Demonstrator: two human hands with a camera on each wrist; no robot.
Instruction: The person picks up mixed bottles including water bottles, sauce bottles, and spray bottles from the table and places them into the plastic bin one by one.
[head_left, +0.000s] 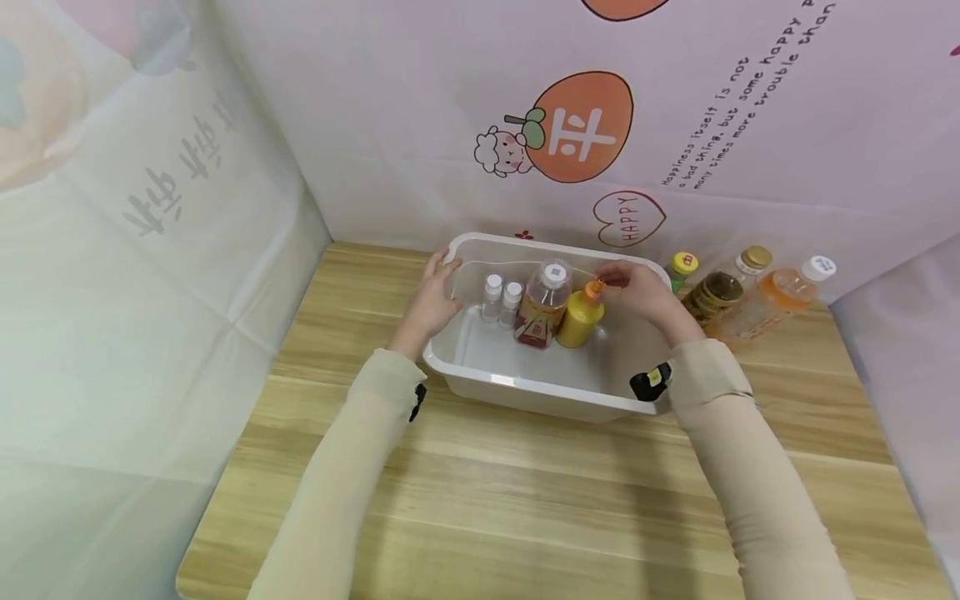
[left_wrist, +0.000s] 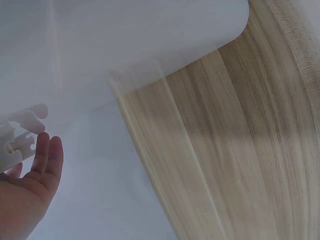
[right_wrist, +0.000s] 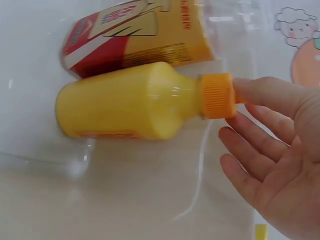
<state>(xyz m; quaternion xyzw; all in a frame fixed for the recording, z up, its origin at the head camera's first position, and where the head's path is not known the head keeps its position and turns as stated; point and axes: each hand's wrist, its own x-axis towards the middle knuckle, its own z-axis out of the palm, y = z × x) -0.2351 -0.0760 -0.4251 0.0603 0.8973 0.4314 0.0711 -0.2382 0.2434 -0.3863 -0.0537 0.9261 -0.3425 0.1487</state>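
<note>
A white plastic bin stands on the wooden table. In it are two small clear bottles with white caps, a large clear-topped bottle with a red and yellow label, and a yellow bottle with an orange cap. My right hand pinches the tip of that cap between thumb and index finger; its other fingers are spread apart in the right wrist view. At the bin's left rim is my left hand. Its fairly straight fingers touch a white notched piece at the bin's side.
Right of the bin stand a bottle with a yellow cap, a dark-liquid bottle with a gold cap and an orange-topped bottle with a white cap. A printed cloth hangs behind the table.
</note>
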